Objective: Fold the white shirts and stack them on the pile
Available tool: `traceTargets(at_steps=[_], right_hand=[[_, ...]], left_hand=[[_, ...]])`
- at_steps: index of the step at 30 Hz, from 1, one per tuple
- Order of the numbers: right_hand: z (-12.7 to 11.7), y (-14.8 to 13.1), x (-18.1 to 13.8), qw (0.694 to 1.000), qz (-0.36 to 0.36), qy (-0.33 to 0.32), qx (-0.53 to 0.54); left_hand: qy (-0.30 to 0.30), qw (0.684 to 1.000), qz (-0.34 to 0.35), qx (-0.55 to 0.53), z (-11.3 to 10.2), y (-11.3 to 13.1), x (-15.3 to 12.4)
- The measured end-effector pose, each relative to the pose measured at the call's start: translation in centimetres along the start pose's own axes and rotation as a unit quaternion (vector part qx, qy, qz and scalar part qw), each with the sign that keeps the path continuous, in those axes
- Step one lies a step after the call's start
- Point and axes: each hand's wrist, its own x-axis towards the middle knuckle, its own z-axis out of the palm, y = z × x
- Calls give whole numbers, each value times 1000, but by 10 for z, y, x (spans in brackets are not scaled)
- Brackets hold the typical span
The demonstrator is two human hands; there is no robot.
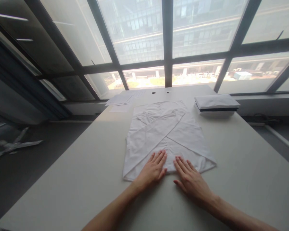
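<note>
A white garment that looks like a shirt (156, 134) lies flat on the table, its sleeves folded across its body so that they cross near the middle. My left hand (154, 167) rests flat on its near edge, left of centre, with the fingers stretched forward. To the right, my right hand (189, 175) also lies flat, fingertips on the same near edge and thumb held apart over the tabletop. Both hands hold nothing. Small wrinkles run between and ahead of the fingertips.
The white table (86, 166) reaches to the windows. At the far right sits a stack of folded white cloth (216, 102) with a dark layer in it. Loose paper sheets (120, 102) lie at the far left. Part of a chair base (12, 144) stands on the floor, left.
</note>
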Motion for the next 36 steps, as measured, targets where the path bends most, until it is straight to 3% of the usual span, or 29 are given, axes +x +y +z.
traceTargets(at_steps=[36], right_hand=[[4,4,1,1000,4,16,0]], left_hand=[[26,999,4,-20,2,-3,-1]])
